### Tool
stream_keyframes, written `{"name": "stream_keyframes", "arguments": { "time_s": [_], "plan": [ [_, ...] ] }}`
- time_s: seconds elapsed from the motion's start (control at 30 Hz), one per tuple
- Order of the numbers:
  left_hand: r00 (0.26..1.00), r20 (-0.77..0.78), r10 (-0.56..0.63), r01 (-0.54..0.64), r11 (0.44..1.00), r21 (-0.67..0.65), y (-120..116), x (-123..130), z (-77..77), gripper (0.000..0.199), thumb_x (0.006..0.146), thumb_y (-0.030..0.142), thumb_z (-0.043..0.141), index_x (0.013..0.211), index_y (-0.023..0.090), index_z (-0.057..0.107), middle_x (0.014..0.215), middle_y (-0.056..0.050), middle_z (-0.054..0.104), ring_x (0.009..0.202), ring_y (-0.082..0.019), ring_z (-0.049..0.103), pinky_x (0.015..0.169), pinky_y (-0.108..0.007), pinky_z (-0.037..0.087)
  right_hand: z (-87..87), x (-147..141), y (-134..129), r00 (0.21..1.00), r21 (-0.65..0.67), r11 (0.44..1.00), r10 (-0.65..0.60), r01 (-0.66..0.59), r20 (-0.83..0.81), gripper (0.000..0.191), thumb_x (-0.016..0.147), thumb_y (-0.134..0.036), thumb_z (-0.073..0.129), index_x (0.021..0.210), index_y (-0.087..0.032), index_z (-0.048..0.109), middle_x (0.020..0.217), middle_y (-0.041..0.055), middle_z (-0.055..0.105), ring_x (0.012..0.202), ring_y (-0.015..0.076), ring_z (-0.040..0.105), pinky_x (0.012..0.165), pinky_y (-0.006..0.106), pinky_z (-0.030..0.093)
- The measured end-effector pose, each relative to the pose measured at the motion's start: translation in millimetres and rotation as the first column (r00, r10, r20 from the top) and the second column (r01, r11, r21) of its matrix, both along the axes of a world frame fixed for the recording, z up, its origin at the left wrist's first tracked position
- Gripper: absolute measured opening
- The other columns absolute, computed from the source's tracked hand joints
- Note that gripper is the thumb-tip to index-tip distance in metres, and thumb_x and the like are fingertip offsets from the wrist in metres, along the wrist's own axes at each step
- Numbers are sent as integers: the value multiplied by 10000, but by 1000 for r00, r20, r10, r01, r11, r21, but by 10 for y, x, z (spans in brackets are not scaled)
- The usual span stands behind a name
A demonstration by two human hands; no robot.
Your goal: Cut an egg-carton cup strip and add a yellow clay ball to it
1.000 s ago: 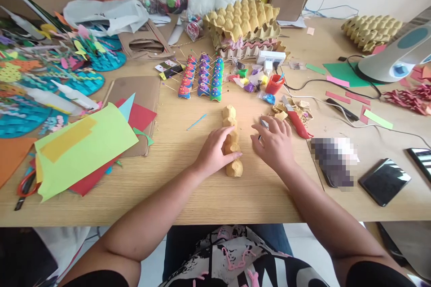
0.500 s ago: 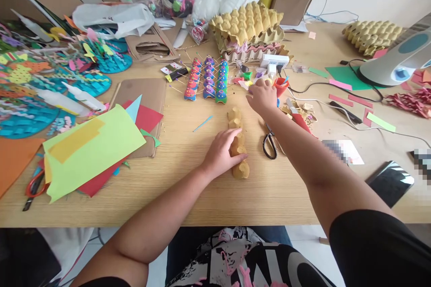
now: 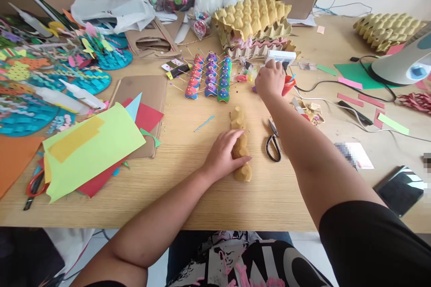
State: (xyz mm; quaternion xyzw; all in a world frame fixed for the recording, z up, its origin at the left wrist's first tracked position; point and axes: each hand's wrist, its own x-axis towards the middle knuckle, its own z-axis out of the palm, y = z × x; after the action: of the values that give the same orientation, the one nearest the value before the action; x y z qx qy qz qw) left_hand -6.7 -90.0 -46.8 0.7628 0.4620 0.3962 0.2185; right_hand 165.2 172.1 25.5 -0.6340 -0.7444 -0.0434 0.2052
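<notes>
A strip of unpainted egg carton [image 3: 243, 173] lies lengthwise on the table, and my left hand [image 3: 225, 153] grips its middle between thumb and fingers. My right hand [image 3: 270, 80] is beyond the strip, by a small red cup [image 3: 288, 84], with its fingers curled over coloured scraps; what they hold, if anything, is hidden. Left of that hand stand three painted carton strips with pins: a red one [image 3: 193, 83], a purple one [image 3: 211, 76] and a green-blue one [image 3: 224, 81]. Black-handled scissors [image 3: 273, 148] lie open below my right forearm.
Egg trays [image 3: 251, 18] are stacked at the back. Coloured paper [image 3: 97, 143] and cardboard [image 3: 151, 85] lie left, near glue bottles [image 3: 60, 100]. A thin blue strip [image 3: 204, 123] is left of my hand. At right are a white cable [image 3: 350, 103] and a phone [image 3: 400, 188].
My right hand has shifted slightly nearer, and its fingers have curled in. The view has shifted a little. My left hand keeps its hold on the carton strip.
</notes>
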Motion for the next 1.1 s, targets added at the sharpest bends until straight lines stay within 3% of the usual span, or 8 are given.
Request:
{"name": "stream_keyframes", "arguments": {
  "time_s": [0.1, 0.2, 0.3, 0.4, 0.5, 0.73, 0.97, 1.1],
  "plan": [
    [1000, -7, 4, -4, 1000, 25, -7, 4, 5, 790, 968, 487, 851, 1631, 244, 497, 1606, -186, 661, 1520, -364, 629, 1302, -577, 516, 45, 145, -103, 972, 62, 998, -1, 16, -234, 188, 1033, -163, 551, 991, -196, 731, 1364, 165, 686, 1350, 347, 586, 1176, 568, 486],
    [1000, -14, 16, -16, 998, 56, -17, 11, 7, 774, 970, 448, 850, 1625, 242, 494, 1586, -184, 670, 1495, -359, 643, 1285, -568, 527, 12, 325, -405, 823, 26, 998, -32, 56, -568, 168, 965, -137, 631, 825, -230, 630, 1100, 85, 689, 1177, 268, 669, 1136, 475, 515],
    [1000, -14, 22, -21, 997, 71, -22, 14, 11, 766, 965, 441, 852, 1613, 234, 500, 1569, -188, 678, 1472, -360, 655, 1265, -565, 539, -74, 499, -903, 451, -138, 990, -123, 1, -884, 213, 961, -331, 719, 800, -256, 601, 879, -4, 627, 953, 207, 690, 951, 392, 565],
    [1000, -17, 21, -20, 998, 62, -20, 8, 18, 744, 969, 426, 845, 1605, 239, 507, 1567, -186, 681, 1472, -354, 656, 1263, -563, 537, -178, 605, -1428, 21, -243, 959, -242, -147, -970, 339, 804, -477, 885, 877, -279, 620, 963, -20, 719, 956, 180, 734, 807, 301, 572],
    [1000, -12, 22, -21, 997, 72, -18, -1, 25, 735, 966, 423, 847, 1597, 234, 519, 1573, -190, 679, 1486, -351, 650, 1274, -562, 527, -299, 595, -1806, -135, -252, 930, -295, -268, -946, 497, 661, -514, 993, 883, -289, 609, 1013, 0, 767, 1042, 220, 781, 817, 319, 615],
    [999, -22, 43, -41, 997, 70, -23, -6, 73, 661, 995, 432, 796, 1578, 241, 548, 1581, -168, 682, 1501, -322, 638, 1298, -543, 497, -545, 372, -2065, -19, -134, 916, -152, -379, -988, 531, 783, -714, 883, 882, -296, 572, 1117, 17, 792, 1206, 255, 777, 1019, 429, 636],
    [989, 49, 143, -148, 979, 142, -35, -7, 177, 332, 1063, 457, 726, 1317, 244, 735, 1475, -130, 719, 1435, -290, 644, 1274, -503, 487, -450, 330, -2225, 499, 236, 900, 404, -367, -767, 259, 1027, -513, 722, 892, -297, 673, 1295, 104, 776, 1278, 317, 728, 1160, 584, 574],
    [982, 100, 163, -176, 975, 136, -24, -19, 192, 316, 1090, 517, 675, 1219, 246, 775, 1438, -118, 737, 1407, -285, 653, 1271, -495, 481, -432, 309, -2299, 569, 299, 814, 566, -497, -597, 136, 1040, -364, 698, 914, -313, 696, 1323, 98, 783, 1257, 329, 746, 1058, 606, 626]
  ]
}}
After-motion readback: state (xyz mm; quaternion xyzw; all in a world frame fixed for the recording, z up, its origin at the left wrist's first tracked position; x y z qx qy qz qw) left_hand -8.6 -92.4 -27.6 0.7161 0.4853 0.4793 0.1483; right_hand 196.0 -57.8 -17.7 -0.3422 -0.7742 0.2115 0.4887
